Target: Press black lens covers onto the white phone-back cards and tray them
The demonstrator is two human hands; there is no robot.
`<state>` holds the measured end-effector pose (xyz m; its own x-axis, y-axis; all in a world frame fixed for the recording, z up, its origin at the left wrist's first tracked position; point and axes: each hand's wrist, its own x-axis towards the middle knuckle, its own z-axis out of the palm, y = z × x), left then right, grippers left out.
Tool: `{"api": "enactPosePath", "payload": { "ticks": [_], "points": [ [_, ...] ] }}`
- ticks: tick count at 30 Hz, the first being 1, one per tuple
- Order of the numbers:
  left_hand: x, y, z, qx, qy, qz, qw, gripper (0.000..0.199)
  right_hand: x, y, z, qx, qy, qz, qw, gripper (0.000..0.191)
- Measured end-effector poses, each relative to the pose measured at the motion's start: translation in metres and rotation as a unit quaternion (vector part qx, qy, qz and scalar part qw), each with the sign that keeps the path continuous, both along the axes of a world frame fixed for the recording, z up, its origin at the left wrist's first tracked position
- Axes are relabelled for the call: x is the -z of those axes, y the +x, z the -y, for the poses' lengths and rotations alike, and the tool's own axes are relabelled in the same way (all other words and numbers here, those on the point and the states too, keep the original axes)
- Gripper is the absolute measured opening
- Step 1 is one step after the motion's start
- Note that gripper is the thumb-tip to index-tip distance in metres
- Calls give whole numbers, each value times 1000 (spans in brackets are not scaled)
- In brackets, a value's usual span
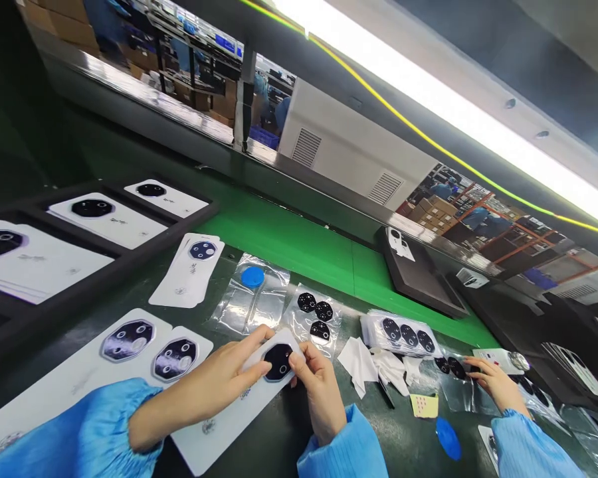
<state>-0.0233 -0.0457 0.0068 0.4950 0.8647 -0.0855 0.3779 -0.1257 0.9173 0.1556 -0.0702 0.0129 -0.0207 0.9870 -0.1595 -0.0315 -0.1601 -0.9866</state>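
Flanking black disc [278, 362] on white panel [240, 413]: left fingers [255, 376], right fingers [301, 369].

Left hand [224, 375] and right hand [323, 392] grip one white rectangular panel [229, 428]

Both thumbs touch its rounded black plate [278, 362]. Just beyond lies a clear plastic bag [300, 325] with three black discs [323, 311]; farther right is a co-worker's bare hand [498, 384].
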Motion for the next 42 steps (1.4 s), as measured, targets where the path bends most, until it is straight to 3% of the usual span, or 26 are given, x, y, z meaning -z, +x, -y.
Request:
{"api": "enactPosePath", "payload": {
  "ticks": [4, 10, 14, 18, 24, 32, 39, 42],
  "points": [
    [2, 1, 0, -12, -17, 4, 1000, 39, 0, 0, 2, 3, -12, -20, 1000, 41],
    [-2, 5, 7, 40, -9, 13, 999, 37, 3, -4, 4, 52, 6, -12, 999, 49],
    [-5, 9, 8, 32, -16, 14, 999, 33, 4, -5, 5, 70, 12, 6, 997, 51],
    [-9, 11, 6, 44, -98, 94, 990, 27, 12, -2, 4, 84, 8, 16, 996, 51],
    [-11, 15, 5, 15, -244, 175, 954, 50, 21, -1, 2, 85, -12, -26, 996, 59],
    [-9, 17, 6, -7, -269, 204, 941, 51, 23, -2, 3, 84, -28, -84, 993, 60],
    [-2, 13, 5, -9, -261, 180, 948, 44, 51, 11, 2, 89, 12, -9, 996, 28],
    [-3, 14, 6, -11, -271, 183, 945, 43, 56, 13, 1, 99, 29, -2, 995, 28]
  ]
}}
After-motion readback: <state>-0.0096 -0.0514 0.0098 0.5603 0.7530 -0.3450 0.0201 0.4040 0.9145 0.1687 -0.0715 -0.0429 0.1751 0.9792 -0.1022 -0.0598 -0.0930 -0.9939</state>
